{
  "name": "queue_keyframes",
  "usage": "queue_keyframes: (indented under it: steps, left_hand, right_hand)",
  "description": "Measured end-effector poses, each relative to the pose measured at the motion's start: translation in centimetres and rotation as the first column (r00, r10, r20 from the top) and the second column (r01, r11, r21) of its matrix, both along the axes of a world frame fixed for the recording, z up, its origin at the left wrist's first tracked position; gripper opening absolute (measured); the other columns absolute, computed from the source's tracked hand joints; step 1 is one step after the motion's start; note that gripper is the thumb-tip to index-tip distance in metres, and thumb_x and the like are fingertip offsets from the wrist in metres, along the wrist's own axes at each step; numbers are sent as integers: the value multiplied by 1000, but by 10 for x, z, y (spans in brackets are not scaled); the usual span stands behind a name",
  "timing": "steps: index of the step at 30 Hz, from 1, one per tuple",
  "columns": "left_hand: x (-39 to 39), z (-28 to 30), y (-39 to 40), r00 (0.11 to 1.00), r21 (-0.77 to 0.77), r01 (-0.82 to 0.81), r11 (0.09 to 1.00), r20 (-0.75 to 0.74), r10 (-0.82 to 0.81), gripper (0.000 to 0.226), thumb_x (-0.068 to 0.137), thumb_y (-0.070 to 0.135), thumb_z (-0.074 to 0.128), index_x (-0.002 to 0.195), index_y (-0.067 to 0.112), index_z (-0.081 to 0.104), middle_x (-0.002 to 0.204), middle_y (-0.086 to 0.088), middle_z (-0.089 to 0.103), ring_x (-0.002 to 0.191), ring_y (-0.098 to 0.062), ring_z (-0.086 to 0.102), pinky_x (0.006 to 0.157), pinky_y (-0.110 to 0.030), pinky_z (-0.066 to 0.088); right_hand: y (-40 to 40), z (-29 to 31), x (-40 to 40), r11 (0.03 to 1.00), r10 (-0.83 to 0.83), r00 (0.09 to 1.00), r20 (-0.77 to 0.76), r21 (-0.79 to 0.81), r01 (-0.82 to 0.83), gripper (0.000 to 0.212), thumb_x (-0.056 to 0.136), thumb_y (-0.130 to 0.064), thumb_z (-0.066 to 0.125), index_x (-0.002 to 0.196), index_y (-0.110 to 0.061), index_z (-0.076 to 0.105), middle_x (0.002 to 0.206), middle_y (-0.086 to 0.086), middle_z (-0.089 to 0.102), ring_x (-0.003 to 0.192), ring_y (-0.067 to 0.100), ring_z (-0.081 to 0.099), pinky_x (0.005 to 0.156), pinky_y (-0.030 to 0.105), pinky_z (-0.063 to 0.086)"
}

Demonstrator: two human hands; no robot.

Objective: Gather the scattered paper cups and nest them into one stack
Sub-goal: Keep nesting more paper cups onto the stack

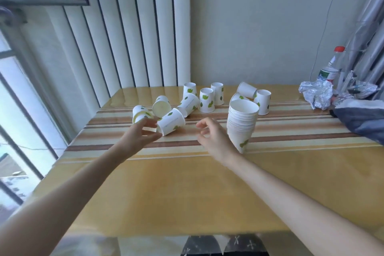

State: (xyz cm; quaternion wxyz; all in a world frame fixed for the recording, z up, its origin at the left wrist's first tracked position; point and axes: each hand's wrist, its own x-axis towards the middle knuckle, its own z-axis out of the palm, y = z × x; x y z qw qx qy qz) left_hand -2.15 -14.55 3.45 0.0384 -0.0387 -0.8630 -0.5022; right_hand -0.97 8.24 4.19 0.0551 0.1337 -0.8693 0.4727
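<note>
Our left hand (pixel 143 134), open, nears a tipped cup (pixel 170 124) left of the stack (pixel 242 124); it may roll; our right hand (pixel 212 137), empty, could topple the stack

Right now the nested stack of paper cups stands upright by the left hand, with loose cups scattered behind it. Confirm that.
Not quite: the nested stack of paper cups stands beside the right hand, not the left. The left hand reaches, fingers open, toward a tipped cup. The rest holds: the stack is upright and loose cups lie scattered behind it, as the head view shows.
</note>
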Motion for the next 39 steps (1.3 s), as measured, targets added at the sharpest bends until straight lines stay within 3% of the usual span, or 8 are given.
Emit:
queue_keyframes:
  steps: [7, 12, 15, 18, 27, 30, 34, 39]
  left_hand:
    - [-31, -6, -62, 982, -277, -149, 949, -154, 110, 43, 89, -3, 49, 129, 12, 50, 132, -13, 49, 114, -28, 56, 91, -27, 41]
    - [-58, -13, -88, 986, -711, -84, 698, -161, -45, 81, 81, -17, 34, 145, 32, 29, 154, -4, 25, 134, -27, 35, 104, -37, 35]
    - [-70, -14, -90, 980, -885, -13, 465, -105, -172, 86, 83, -10, 47, 146, 41, 17, 159, -3, 12, 140, -27, 27, 109, -40, 28]
    - [-82, -22, -87, 952, -913, -30, 407, -151, -267, 90, 68, 13, 78, 135, 39, 24, 149, -14, 36, 122, -37, 51, 98, -46, 42]
    - [-70, -22, -67, 986, -632, -36, 774, -151, -77, 90, 61, 56, 74, 139, 30, 38, 155, -8, 18, 139, -32, 24, 114, -43, 17]
    - [-60, -8, -56, 991, -473, -24, 881, -125, -40, 93, 57, 62, 69, 138, 26, 39, 145, 0, 39, 131, -23, 37, 110, -40, 27]
    - [-49, 16, -40, 993, -143, 4, 990, -115, -21, 69, 72, 36, 78, 132, 25, 46, 118, 8, 60, 108, -8, 55, 82, -14, 41]
    - [-44, 51, -11, 988, -27, 8, 1000, -157, -13, 66, 69, 45, 77, 127, 26, 51, 115, 9, 64, 106, -6, 58, 92, -29, 47]
  right_hand:
    - [-82, -19, -65, 934, -131, 816, 563, -207, 292, 65, 82, -44, 60, 130, -4, 39, 107, 5, 51, 88, 22, 50, 71, 31, 42]
    - [-111, -21, -100, 819, -287, 719, 633, -226, 527, 81, 76, -61, 58, 131, -7, 32, 122, 9, 56, 101, 28, 54, 77, 35, 45]
    - [-119, -21, -115, 786, -302, 700, 647, -246, 567, 81, 77, -54, 63, 132, -6, 28, 126, 14, 54, 106, 30, 56, 74, 34, 41]
    - [-120, -21, -127, 768, -287, 668, 686, -252, 589, 75, 78, -43, 66, 131, -6, 27, 128, 16, 52, 107, 31, 54, 76, 33, 39]
    - [-102, -16, -126, 632, -232, 763, 603, -503, 590, 76, 73, -30, 71, 132, -8, 27, 128, 12, 53, 107, 30, 57, 90, 42, 50]
    - [-89, -1, -115, 719, -252, 847, 468, -495, 488, 67, 78, -28, 68, 129, -7, 29, 128, 11, 49, 101, 26, 52, 80, 35, 42]
    - [-74, 36, -99, 821, -251, 926, 283, -445, 359, 75, 81, -32, 66, 138, -10, 23, 137, 8, 43, 112, 25, 49, 80, 29, 38]
    - [-46, 83, -72, 876, -251, 962, 102, -399, 271, 78, 82, -32, 64, 143, -12, 18, 143, 8, 33, 124, 25, 43, 87, 28, 36]
